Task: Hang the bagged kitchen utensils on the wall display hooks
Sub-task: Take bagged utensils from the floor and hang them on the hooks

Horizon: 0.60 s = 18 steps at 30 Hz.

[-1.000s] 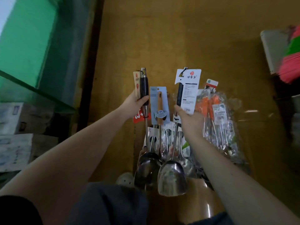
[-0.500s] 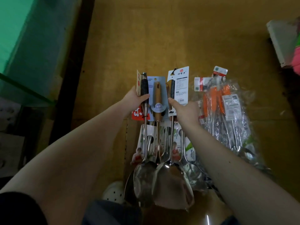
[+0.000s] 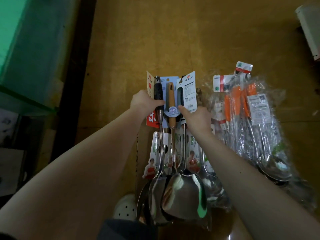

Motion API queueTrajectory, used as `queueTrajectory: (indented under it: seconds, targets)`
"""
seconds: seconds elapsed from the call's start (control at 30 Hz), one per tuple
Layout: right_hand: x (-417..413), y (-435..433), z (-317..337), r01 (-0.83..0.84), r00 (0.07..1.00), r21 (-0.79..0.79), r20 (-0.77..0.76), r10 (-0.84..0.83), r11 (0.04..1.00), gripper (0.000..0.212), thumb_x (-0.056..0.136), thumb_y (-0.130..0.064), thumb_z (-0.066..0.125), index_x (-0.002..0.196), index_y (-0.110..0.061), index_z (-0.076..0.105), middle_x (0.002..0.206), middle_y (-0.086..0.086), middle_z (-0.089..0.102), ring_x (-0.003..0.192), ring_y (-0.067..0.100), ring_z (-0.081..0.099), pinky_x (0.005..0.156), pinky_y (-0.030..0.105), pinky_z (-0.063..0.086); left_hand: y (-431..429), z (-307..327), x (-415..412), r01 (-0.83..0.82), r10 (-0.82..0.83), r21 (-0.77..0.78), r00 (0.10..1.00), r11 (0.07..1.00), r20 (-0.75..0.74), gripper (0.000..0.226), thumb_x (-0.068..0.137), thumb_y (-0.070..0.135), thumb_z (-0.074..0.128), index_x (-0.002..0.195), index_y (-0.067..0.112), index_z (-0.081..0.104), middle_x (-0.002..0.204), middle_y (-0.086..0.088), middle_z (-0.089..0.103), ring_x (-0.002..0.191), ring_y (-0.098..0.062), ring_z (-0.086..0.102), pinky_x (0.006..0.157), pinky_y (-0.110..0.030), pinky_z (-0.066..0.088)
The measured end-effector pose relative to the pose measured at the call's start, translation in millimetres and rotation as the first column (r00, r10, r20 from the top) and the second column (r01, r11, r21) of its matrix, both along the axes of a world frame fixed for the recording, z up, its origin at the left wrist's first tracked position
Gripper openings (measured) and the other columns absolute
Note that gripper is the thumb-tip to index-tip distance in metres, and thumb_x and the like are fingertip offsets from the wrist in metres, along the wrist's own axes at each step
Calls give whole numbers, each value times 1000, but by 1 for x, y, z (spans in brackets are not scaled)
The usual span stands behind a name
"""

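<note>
Three steel spatulas hang side by side on the brown wall [image 3: 155,40]. My left hand [image 3: 143,103] grips the black handle of the left spatula [image 3: 158,94], which carries a tan tag. My right hand [image 3: 195,116] holds the right spatula's dark handle [image 3: 181,96] below its white label card [image 3: 189,92]. Between them hangs a wooden-handled spatula [image 3: 170,101] on a blue card. Their shiny blades [image 3: 183,196] overlap low down. To the right hangs a clear bag of orange-handled ladles [image 3: 242,108]. The hooks themselves are hidden behind the cards.
More carded utensils [image 3: 155,153] hang behind the spatula shafts. A green glass shelf and dark frame [image 3: 72,84] stand at the left, with boxes [image 3: 8,127] beneath. A white object [image 3: 310,32] juts in at the upper right. A white perforated shoe [image 3: 125,207] shows below.
The view has dipped, so the utensils sit lower in frame. The right spatula has closed in beside the wooden-handled one. Both hands keep their hold on the handles.
</note>
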State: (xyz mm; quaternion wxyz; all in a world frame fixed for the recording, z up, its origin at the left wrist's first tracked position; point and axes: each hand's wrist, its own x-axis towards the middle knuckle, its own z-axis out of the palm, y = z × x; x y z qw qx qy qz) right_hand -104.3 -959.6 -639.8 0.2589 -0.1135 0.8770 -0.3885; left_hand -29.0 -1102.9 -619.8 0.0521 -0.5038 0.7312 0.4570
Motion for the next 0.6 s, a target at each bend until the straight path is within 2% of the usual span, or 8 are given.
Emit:
queueTrajectory:
  seconds: [0.07, 0.17, 0.27, 0.33, 0.43, 0.6]
  targets:
    - [0, 0, -2, -38, 999, 38, -34, 39, 999, 40, 92, -40, 56, 106, -4, 68, 95, 8, 69, 70, 17, 58, 50, 23, 39, 2, -2, 1, 4, -4, -40, 1000, 999, -4, 46, 84, 29, 71, 120, 5, 57, 117, -9, 64, 98, -22, 63, 71, -27, 50]
    - [0, 2, -6, -86, 993, 92, -76, 93, 992, 41, 96, -36, 47, 108, -1, 64, 103, 14, 69, 84, 27, 62, 50, 25, 35, 4, -4, 2, 16, -19, -88, 999, 996, -32, 57, 83, 28, 72, 130, 10, 45, 127, -6, 59, 108, -22, 60, 72, -25, 45]
    - [-1, 4, -6, -101, 991, 117, -81, 111, 988, 39, 97, -35, 48, 116, -1, 53, 113, 14, 65, 95, 32, 62, 67, 35, 49, 5, -4, 2, -1, -5, -96, 998, 995, -55, 66, 83, 25, 72, 136, 11, 35, 131, -8, 55, 111, -24, 58, 73, -25, 44]
    - [0, 5, -4, -101, 990, 121, -84, 111, 988, 38, 97, -35, 48, 119, -3, 49, 117, 12, 64, 99, 33, 62, 73, 37, 50, 8, -2, 2, -37, 32, -86, 998, 996, -60, 66, 83, 24, 72, 133, 8, 32, 130, -11, 54, 108, -26, 59, 72, -27, 45]
    - [-1, 8, -4, -90, 994, 89, -53, 95, 992, 36, 98, -32, 49, 121, -5, 50, 120, 11, 63, 101, 31, 61, 74, 35, 48, 10, -2, 5, -89, 83, -68, 993, 994, -82, 69, 81, 24, 74, 131, 7, 29, 129, -13, 53, 109, -27, 59, 71, -28, 47]
    - [0, 11, 2, -31, 998, 20, 56, 30, 999, 44, 95, -27, 56, 128, -1, 41, 126, 13, 58, 103, 29, 59, 72, 32, 46, 13, -3, 19, -27, 22, -30, 988, 999, -155, 77, 80, 22, 76, 136, 7, 24, 135, -8, 50, 120, -24, 53, 83, -25, 45]
